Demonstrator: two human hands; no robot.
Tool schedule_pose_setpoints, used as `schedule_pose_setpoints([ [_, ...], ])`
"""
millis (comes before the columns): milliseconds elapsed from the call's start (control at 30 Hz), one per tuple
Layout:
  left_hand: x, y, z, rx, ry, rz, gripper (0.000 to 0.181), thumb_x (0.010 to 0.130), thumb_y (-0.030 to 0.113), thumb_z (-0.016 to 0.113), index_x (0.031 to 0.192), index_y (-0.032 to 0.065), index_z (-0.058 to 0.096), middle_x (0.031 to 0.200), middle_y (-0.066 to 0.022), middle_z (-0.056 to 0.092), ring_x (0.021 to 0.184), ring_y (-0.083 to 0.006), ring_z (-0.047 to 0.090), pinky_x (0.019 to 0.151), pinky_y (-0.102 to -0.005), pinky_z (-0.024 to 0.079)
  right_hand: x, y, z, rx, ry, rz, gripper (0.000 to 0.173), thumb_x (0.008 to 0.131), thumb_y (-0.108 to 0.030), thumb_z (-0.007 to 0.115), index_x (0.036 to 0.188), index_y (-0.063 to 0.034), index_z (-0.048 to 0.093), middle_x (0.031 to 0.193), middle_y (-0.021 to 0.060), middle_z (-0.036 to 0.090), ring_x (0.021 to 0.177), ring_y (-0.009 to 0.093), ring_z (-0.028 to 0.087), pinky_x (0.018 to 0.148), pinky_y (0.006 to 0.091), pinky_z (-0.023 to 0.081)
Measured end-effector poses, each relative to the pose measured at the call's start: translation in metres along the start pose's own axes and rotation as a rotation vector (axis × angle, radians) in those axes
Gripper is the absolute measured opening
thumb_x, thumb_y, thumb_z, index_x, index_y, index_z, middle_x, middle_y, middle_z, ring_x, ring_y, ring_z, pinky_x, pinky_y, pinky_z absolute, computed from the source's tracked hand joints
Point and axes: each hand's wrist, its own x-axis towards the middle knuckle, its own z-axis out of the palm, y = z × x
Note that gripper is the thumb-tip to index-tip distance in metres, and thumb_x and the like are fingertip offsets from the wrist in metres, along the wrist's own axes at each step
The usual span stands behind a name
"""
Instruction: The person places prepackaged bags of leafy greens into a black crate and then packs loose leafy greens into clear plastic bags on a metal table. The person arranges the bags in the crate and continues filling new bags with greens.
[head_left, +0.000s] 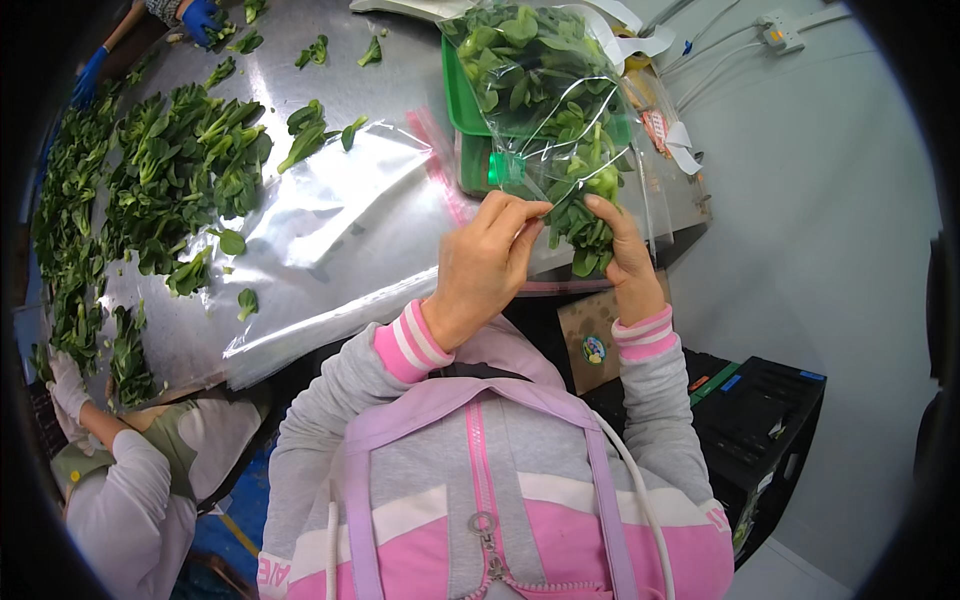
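Observation:
My left hand (491, 259) pinches the edge of a clear plastic bag (551, 169) between thumb and fingers. Inside the bag are green leafy vegetables (517, 56), its upper part lying over a green tray (459, 94) on a scale with a green lit display (506, 168). My right hand (626, 244) is at the bag's near end, its thumb and fingers around a bunch of leafy greens (585, 225). Whether film lies between that hand and the leaves, I cannot tell. Flat clear plastic bags (337, 225) with a pink strip lie on the metal table to the left.
Heaps of leafy greens (180, 157) cover the left of the metal table (322, 82). Co-workers' blue-gloved hand (201, 21) and white-gloved hand (67, 386) are at its far and left edges. Black crates (757, 412) stand low at right, by the wall (810, 225). A tape roll (637, 61) sits beyond the tray.

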Motion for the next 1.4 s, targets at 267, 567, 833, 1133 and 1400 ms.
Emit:
schedule_pose_setpoints([
  [267,-0.001,-0.006,0.006,-0.066,0.026,0.031,0.021,0.083,-0.003,0.064,0.102,0.0059,0.068,0.079,-0.0083,0.056,0.065,-0.0180,0.055,0.058,-0.0289,0.045,0.041,-0.013,0.027,0.358,0.003,-0.149,0.034,0.091,-0.030,0.059,0.115,-0.0063,0.058,0.104,0.0082,0.067,0.088,0.022,0.067,0.072,0.0360,0.056],
  [567,-0.002,-0.005,0.007,-0.286,0.036,0.023,0.033,0.084,-0.008,0.059,0.112,0.0075,0.068,0.080,-0.0050,0.051,0.069,-0.0149,0.052,0.063,-0.0260,0.044,0.093,-0.025,0.070,0.193,0.033,-0.101,0.037,0.087,-0.024,0.066,0.117,-0.0040,0.058,0.106,0.0082,0.066,0.094,0.020,0.065,0.082,0.0358,0.054],
  [833,0.002,-0.006,-0.001,-0.271,0.051,0.089,0.033,0.085,-0.010,0.058,0.112,0.0059,0.069,0.081,-0.0055,0.050,0.070,-0.0149,0.052,0.063,-0.0249,0.044,0.166,-0.023,0.099,-0.128,0.172,-0.438,0.056,0.072,-0.015,0.079,0.120,0.0026,0.055,0.114,0.0121,0.062,0.101,0.023,0.059,0.089,0.0340,0.045],
  [1133,0.008,-0.018,-0.012,-0.143,0.101,0.051,0.027,0.087,-0.006,0.058,0.109,0.0043,0.069,0.081,-0.0054,0.049,0.070,-0.0142,0.053,0.062,-0.0243,0.044,0.208,-0.023,0.114,-0.748,0.358,-0.428,0.097,0.065,-0.045,0.082,0.132,0.0110,0.040,0.129,0.0254,0.051,0.118,0.034,0.052,0.102,0.0378,0.038],
  [1400,0.011,-0.029,-0.019,-0.176,0.121,-0.050,0.018,0.088,-0.002,0.059,0.101,0.0040,0.070,0.083,-0.0051,0.056,0.070,-0.0127,0.053,0.063,-0.0243,0.043,0.157,-0.040,0.109,-1.090,0.266,-0.364,0.064,0.070,-0.048,0.077,0.114,-0.0023,0.065,0.114,0.0179,0.066,0.104,0.034,0.064,0.091,0.0399,0.047],
])
